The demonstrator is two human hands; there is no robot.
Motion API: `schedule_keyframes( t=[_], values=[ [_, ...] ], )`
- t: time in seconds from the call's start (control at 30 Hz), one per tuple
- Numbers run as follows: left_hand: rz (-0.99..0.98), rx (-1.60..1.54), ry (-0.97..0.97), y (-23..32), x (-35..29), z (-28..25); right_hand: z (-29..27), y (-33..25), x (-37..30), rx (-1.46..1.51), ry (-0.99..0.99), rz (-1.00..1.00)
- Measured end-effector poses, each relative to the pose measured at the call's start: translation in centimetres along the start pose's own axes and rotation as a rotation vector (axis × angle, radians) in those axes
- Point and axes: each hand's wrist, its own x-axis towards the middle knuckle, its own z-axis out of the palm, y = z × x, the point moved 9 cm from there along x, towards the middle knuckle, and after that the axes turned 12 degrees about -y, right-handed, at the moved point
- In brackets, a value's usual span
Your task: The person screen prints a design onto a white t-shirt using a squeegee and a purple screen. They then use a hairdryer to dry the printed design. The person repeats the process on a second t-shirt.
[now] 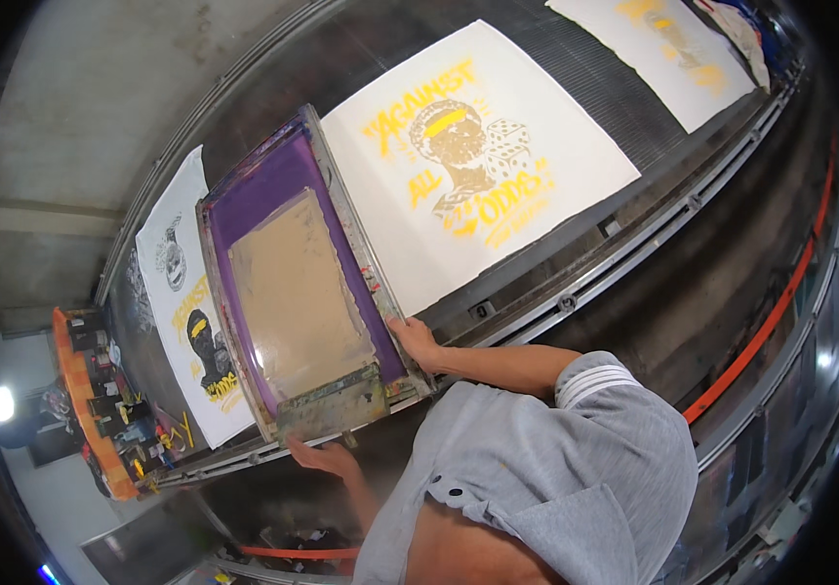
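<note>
A screen-printing frame (341, 210) lies on the long dark printing table, its purple mesh (249, 216) carrying a broad patch of beige ink (293, 283). Across the near end of the mesh rests a wide, ink-stained squeegee (334, 402). My right hand (416, 341) is closed on the frame's right rail near its front corner. Just below the squeegee and the frame's near end is my left hand (320, 456), fingers stretched out and holding nothing; whether it touches the frame I cannot tell.
Printed white fabric pieces lie right (556, 136), far right (678, 68) and left (180, 244) of the frame, with yellow, beige or black prints. A metal rail (634, 258) edges the table. At the left stands an orange-edged shelf (88, 409) with small items.
</note>
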Motion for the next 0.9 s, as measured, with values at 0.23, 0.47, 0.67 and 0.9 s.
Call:
schedule_keyframes(
  t=[0.23,0.47,0.67,0.9],
  values=[
    [-0.853,-1.891,-0.317,-9.7,-9.5,13.0,1.1,1.4,-2.7,-0.109,0.089,-0.050],
    [-0.877,-2.279,-0.468,-6.3,-7.8,16.7,0.0,2.2,-3.8,-0.209,0.199,-0.005],
    [-0.695,-2.449,-0.437,-6.6,-7.2,17.9,1.1,0.1,-6.0,-0.220,0.176,-0.001],
    [-0.531,-2.550,-0.403,-3.4,-6.7,13.3,-0.1,-0.8,-8.1,-0.270,0.281,-0.122]
  ],
)
